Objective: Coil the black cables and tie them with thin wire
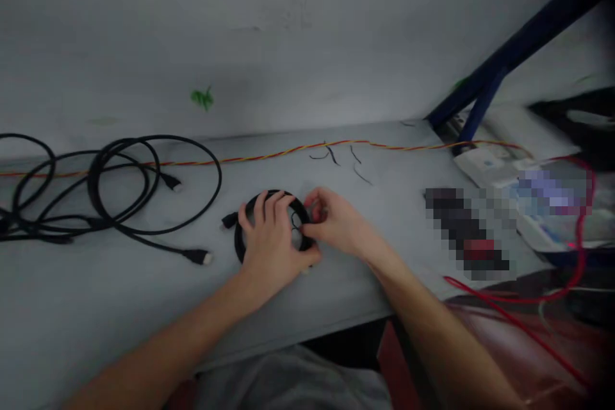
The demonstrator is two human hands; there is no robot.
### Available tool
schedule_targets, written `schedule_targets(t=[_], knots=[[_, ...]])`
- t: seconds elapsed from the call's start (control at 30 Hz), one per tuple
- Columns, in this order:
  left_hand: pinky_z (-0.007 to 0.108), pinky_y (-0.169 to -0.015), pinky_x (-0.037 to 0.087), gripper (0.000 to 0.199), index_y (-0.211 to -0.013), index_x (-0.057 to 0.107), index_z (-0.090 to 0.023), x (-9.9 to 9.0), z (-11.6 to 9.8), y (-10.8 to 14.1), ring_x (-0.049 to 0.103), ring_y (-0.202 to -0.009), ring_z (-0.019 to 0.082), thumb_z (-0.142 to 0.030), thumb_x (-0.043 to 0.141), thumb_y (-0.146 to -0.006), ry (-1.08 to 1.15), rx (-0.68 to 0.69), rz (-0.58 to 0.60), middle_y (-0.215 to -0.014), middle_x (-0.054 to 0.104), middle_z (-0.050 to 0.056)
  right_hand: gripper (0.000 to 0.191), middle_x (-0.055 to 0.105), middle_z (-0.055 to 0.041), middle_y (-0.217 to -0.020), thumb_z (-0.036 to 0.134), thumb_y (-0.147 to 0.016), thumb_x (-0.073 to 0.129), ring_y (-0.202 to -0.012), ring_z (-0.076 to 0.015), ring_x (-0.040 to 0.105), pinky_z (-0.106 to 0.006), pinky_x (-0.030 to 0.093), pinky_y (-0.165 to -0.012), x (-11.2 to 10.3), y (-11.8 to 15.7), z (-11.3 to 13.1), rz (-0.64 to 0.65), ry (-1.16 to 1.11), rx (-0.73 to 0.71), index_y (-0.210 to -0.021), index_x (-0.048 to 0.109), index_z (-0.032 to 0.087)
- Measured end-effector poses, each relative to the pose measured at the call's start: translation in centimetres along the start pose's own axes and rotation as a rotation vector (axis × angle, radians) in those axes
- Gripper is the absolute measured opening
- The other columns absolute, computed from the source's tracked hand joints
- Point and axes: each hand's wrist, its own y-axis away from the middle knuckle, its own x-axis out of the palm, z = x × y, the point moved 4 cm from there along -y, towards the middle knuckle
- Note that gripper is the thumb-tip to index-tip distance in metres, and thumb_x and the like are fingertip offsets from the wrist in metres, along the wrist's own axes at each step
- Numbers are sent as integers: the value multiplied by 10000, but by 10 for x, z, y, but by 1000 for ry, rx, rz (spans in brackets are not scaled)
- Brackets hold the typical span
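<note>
We grip a small coil of black cable (239, 240) with both hands, on the bench (120, 295). Our left hand (271, 237) wraps over the coil, fingers spread across its top and holding it. Our right hand (336, 221) closes narrow in a pinch on the coil's right side (the fingertips are partly hidden). A black plug (229, 220) juts from the coil's left edge. Left of the coil lies a looser black cable (98, 173). Behind the coil runs a twisted red-and-yellow wire (269, 154), with thin black scraps (331, 155) near it. Right of the coil sits a pixelated object (466, 230) (too blurred to name).
</note>
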Motion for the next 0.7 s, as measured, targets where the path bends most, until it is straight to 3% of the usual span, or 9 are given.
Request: schedule_targets(t=[0.5,0.7], knots=[[649,-1262,115,591,-1169,621,-195,-1,0,0,363,-1498,423,-453,789,-665,-43,-7,23,-1529,506,199,408,586,64,-776,126,-655,720,-647,-132,551,-264,394,-587,0,5,8,21,30,-6,-1018,563,225],[655,-1253,143,645,-1194,625,-196,1,0,-1,354,-1504,429,-459,815,-637,-60,-16,22,-1572,454,220,401,586,64,-770,149,-677,724,-641,-128,547,-253,390,-573,-1,4,5,32,11,-26,-1040,570,222]])
